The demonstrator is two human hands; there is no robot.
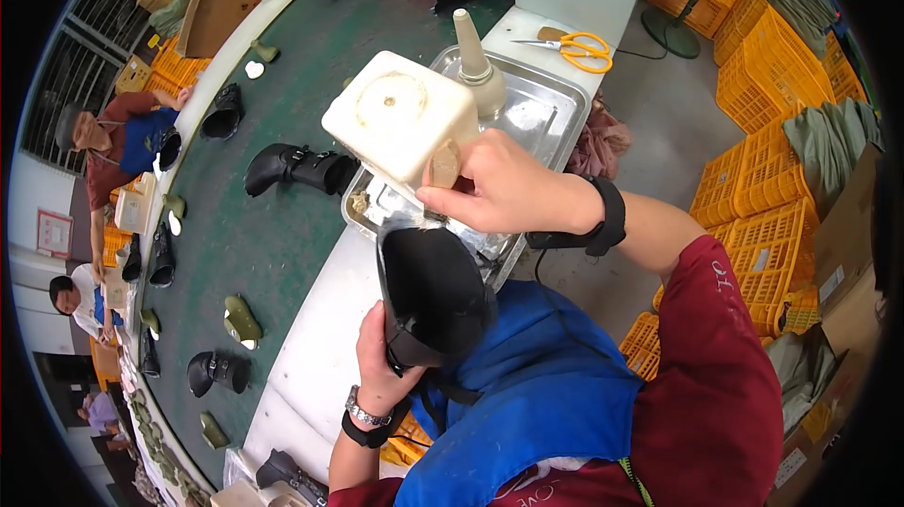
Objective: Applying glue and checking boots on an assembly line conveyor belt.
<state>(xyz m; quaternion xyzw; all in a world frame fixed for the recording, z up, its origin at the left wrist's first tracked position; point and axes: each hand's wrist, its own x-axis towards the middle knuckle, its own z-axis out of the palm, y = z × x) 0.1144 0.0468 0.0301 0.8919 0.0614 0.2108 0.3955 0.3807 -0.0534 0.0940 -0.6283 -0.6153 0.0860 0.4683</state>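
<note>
My left hand (pixel 379 361) is wrapped round the side of a black boot (pixel 435 300), whose wide opening faces up toward me. Just above its rim, my right hand (pixel 499 185) pinches a brush with a flat wooden handle (pixel 443 164). Pale bristles seem to meet the rim, but they are blurred there. Beyond my right hand is a white square container (pixel 400 116) over a shiny metal tray (pixel 554 126). A beige bottle with a long cone-shaped spout (pixel 482 79) stands on that tray.
Scissors with yellow handles (pixel 586 52) lie past the tray. To the left, a green conveyor (pixel 301 243) carries black boots (pixel 297 170) and olive-green pieces (pixel 242 319). Orange crates (pixel 763 243) are stacked at right. Co-workers (pixel 122 149) sit across the belt.
</note>
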